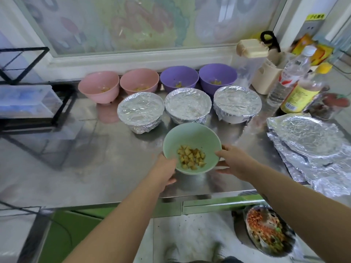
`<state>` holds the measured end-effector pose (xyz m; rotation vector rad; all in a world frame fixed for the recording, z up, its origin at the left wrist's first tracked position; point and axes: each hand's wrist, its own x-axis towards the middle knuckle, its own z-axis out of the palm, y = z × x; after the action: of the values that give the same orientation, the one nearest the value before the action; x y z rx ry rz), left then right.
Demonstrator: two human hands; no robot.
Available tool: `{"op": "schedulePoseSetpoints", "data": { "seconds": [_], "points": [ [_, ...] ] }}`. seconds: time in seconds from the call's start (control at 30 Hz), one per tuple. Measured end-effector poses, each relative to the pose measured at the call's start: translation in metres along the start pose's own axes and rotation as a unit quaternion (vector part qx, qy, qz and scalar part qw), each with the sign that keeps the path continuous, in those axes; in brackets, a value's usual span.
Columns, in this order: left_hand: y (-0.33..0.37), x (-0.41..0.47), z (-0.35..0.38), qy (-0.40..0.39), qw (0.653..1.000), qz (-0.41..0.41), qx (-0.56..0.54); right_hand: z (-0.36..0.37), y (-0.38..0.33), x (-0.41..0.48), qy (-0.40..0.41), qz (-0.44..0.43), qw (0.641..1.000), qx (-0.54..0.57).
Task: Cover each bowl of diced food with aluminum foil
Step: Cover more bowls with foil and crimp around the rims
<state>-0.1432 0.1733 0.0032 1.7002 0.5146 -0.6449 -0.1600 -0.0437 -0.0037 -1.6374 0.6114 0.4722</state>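
Head view: we see both grips wrapped around the uncovered green bowl (190, 135) of diced food (190, 157), one on each side. Our left grip (165, 171) cups the bowl's left wall, thumb up at the rim. Our right grip (235, 162) holds the right wall, thumb on the rim and fingers curled beneath. We cannot tell whether the bowl rests on the tabletop (95, 158) or is lifted. Just beyond the grips stand three foil-covered bowls (188, 105) in a row. Farther beyond are two pink bowls (98, 86) and two purple bowls (179, 76), all uncovered. Well to the right of the right grip lie crumpled foil sheets (311, 149).
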Motion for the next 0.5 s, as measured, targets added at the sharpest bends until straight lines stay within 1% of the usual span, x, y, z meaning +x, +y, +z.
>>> {"op": "schedulePoseSetpoints", "data": {
  "seconds": [0.03,0.1,0.13,0.17,0.2,0.27,0.33,0.4,0.47,0.5],
  "points": [
    [0.001,0.001,0.0,0.057,0.996,0.059,0.04,-0.003,0.0,0.001,-0.003,-0.01,1.0,-0.012],
    [0.008,-0.005,0.004,0.162,0.961,0.187,0.124,-0.015,-0.003,0.002,0.019,-0.038,0.999,-0.034],
    [0.015,-0.012,0.01,0.193,0.938,0.246,0.149,-0.024,-0.004,0.002,0.042,-0.058,0.996,-0.051],
    [0.023,-0.021,0.019,0.203,0.918,0.3,0.16,-0.035,-0.005,0.002,0.072,-0.083,0.991,-0.081],
    [0.03,-0.027,0.031,0.195,0.904,0.344,0.165,-0.049,-0.006,0.001,0.102,-0.111,0.981,-0.125],
    [0.042,-0.035,0.062,0.139,0.896,0.382,0.179,-0.082,-0.007,-0.005,0.159,-0.156,0.949,-0.224],
    [0.048,-0.037,0.096,0.081,0.896,0.39,0.197,-0.116,-0.003,-0.01,0.208,-0.18,0.914,-0.297],
    [0.05,-0.034,0.127,0.036,0.896,0.389,0.213,-0.149,0.005,-0.014,0.246,-0.186,0.881,-0.358],
    [0.047,-0.031,0.153,-0.003,0.897,0.369,0.241,-0.176,0.016,-0.015,0.269,-0.182,0.832,-0.449],
    [0.045,-0.03,0.163,-0.017,0.898,0.36,0.253,-0.188,0.022,-0.014,0.268,-0.165,0.807,-0.5]
  ]
}}
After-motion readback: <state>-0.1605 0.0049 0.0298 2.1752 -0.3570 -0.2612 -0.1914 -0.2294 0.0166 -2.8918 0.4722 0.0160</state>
